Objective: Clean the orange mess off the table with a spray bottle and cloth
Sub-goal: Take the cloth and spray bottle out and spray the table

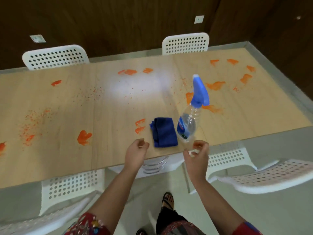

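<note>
This looks like a dining or meeting room: a long wood-look table (118, 107) has white perforated chairs (55, 56) along its far edge and more at its near edge. Behind it runs a dark wood-panelled wall (118, 22) with square socket plates (37, 38), and the floor (279, 209) is pale

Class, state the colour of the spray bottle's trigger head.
The trigger head is blue, atop the clear spray bottle; best seen in the head view.

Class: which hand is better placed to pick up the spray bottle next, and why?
Probably the right hand: it hovers empty just by the base of the spray bottle, while the left hand sits beyond the blue cloth.
</note>
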